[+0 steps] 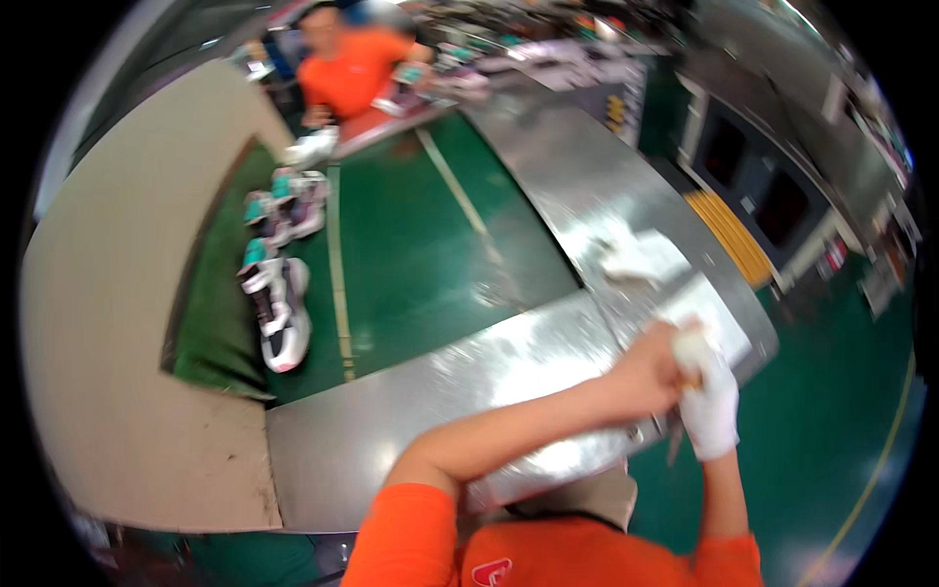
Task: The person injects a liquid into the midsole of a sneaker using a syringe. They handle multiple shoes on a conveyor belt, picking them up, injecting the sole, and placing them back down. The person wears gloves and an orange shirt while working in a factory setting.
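My bare left hand [648,374] reaches across to the right corner of the metal table and meets my right hand [709,406], which wears a white glove. Both hands are closed together, with the left fingers pressed against the glove's finger end. Motion blur hides what lies between them, if anything. Beneath and beyond the hands is a flat white sheet [706,305] on the metal. A crumpled white cloth or paper [641,256] lies just past it.
A green conveyor belt [430,254] runs inside the metal table rim [421,396]. White, black and teal sneakers [282,313] stand along its left side, beside a cardboard panel [108,293]. A person in orange [357,73] handles a shoe at the far end. A grey machine [758,181] stands right.
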Demonstrator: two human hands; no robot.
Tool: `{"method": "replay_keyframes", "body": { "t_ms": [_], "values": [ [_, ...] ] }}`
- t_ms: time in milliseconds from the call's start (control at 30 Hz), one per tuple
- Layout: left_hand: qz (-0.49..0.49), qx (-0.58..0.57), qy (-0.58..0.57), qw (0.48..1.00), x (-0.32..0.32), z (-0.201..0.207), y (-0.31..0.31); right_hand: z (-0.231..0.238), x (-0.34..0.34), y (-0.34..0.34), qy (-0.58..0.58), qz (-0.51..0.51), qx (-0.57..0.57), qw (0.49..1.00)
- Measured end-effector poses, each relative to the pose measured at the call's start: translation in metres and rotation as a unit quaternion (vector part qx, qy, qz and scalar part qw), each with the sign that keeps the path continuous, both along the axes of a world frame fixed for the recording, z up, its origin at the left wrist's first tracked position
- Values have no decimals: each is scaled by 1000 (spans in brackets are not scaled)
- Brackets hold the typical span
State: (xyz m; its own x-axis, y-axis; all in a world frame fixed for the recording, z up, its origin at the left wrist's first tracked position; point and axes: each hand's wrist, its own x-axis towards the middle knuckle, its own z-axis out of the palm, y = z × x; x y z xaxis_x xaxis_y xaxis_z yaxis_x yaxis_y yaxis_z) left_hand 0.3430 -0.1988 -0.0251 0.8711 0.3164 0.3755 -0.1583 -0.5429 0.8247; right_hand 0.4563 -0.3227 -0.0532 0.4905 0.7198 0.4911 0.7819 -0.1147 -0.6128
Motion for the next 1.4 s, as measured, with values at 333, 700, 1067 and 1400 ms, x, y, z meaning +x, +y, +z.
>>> {"method": "replay_keyframes", "body": {
  "t_ms": [333, 700, 1067, 1400],
  "values": [
    [27, 266, 64, 961, 13, 5, 23, 57, 55, -28, 402, -62, 250, 879],
    [25, 266, -39, 963, 70, 11, 8, 6, 88, -22, 288, -14, 72, 955],
    [-79, -119, 22, 990, 125, 30, -16, 2, 103, -20, 302, 65, 92, 947],
    [-66, -96, 17, 993, 135, 25, -14, 2, 112, -16, 332, 42, 55, 941]
  ]
}}
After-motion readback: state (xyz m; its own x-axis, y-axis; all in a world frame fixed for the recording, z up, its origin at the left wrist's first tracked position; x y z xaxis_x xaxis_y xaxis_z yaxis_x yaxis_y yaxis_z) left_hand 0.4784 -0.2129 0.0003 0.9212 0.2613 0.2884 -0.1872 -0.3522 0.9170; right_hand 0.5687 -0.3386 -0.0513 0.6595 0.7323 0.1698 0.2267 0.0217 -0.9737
